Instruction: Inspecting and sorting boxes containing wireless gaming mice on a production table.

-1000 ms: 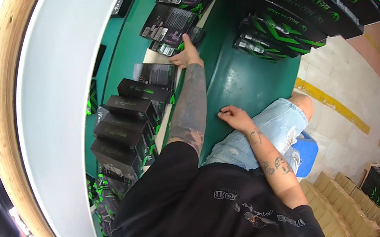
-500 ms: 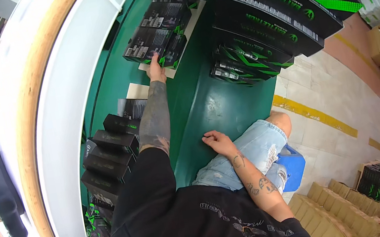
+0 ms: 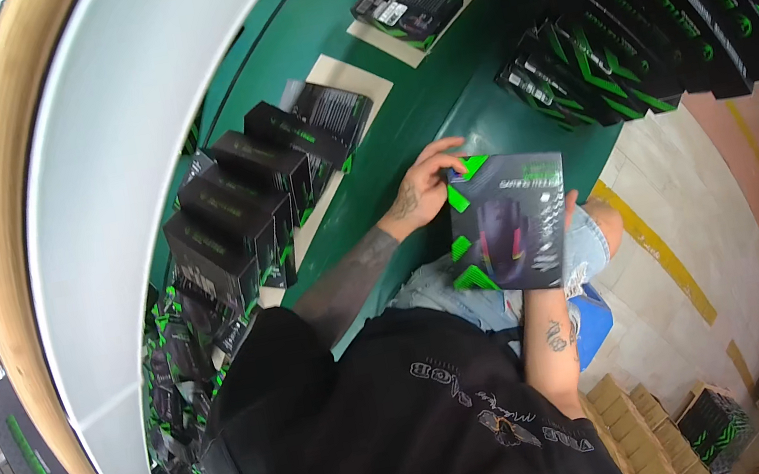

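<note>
A flat black box with green corner marks and a picture of a computer mouse (image 3: 513,232) is held up over my lap, its printed face toward me. At its upper left corner, the fingers of my left hand (image 3: 429,185) grip the edge. My right hand (image 3: 570,201) holds the opposite edge; most of it is hidden behind the box, with only fingertips showing. Beneath lies the green tabletop (image 3: 382,262). Left of my left forearm, several black boxes (image 3: 236,201) stand in a row on cardboard.
More black and green boxes (image 3: 405,7) lie on cardboard at the far side. Large black cartons (image 3: 654,6) are stacked at the far right. A blue stool (image 3: 594,326) is under me, and brown cartons (image 3: 636,425) stand on the floor at lower right. Green-and-black packs (image 3: 175,374) pile at left.
My left hand has come back from the far stacks, and a mouse box is now between both hands. My right hand has risen from my lap to hold it. The view has shifted.
</note>
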A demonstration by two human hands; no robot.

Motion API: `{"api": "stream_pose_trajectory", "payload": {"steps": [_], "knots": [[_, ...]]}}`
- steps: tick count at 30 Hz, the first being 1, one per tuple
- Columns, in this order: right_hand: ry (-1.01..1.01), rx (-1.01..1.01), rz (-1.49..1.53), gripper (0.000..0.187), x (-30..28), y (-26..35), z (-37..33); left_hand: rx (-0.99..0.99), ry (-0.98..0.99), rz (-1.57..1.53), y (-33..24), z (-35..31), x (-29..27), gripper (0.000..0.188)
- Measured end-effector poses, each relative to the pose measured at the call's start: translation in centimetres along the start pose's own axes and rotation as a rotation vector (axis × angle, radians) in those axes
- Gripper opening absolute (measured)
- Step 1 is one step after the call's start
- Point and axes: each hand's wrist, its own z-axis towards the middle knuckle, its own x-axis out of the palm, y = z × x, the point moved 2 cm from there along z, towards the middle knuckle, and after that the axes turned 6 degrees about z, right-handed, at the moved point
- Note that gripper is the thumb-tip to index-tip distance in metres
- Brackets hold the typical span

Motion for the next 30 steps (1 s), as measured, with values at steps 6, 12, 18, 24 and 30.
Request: {"api": "stream_pose_trajectory", "payload": {"steps": [6, 12, 18, 24, 30], "knots": [[0.02, 0.035, -0.194, 0.045, -3.8, 2.2, -0.1, 0.11, -0.177, 0.083, -3.8, 2.0, 0.7, 0.017], [-0.004, 0.006, -0.171, 0.051, -1.6, 2.1, -1.8, 0.191, 0.176, 0.788, -5.6, 4.5, 4.7, 0.038], [-0.019, -0.164, -0.229, 0.058, -1.5, 3.2, -2.8, 0.406, 0.238, 0.608, -5.4, 6.5, 7.0, 0.024], [-0.043, -0.142, -0.233, 0.06, -2.5, 3.0, -2.1, 0.072, 0.322, -0.421, -3.6, 8.3, 3.7, 0.059], [0.1, -0.22, -0.207, 0.073, -3.9, 3.0, -3.1, 0.212, 0.717, -0.71, -4.2, 9.4, 4.6, 0.067]]}}
